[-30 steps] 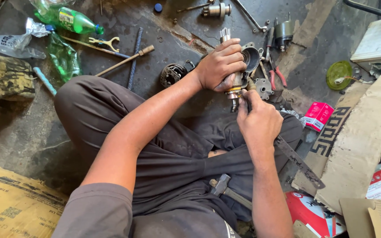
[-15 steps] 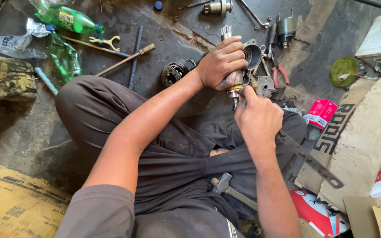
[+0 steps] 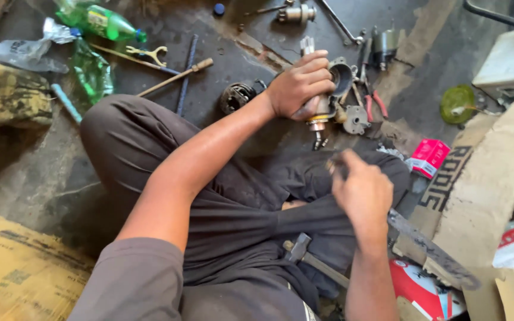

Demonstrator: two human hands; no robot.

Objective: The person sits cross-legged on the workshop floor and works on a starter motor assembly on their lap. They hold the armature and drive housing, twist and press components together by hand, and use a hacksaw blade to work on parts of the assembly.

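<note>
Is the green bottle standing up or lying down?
Lying down. The green bottle rests on its side on the floor, its blue cap pointing right.

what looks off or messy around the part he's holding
Nothing looks broken, but it is cluttered: a green bottle lies on its side on the floor, pliers and loose metal parts sit scattered beside the metal part in the left hand.

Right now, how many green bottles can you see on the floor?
2. One green bottle lies at the top left, and a crushed green bottle lies just below it, beside the person's knee. More may be hidden out of view.
</note>
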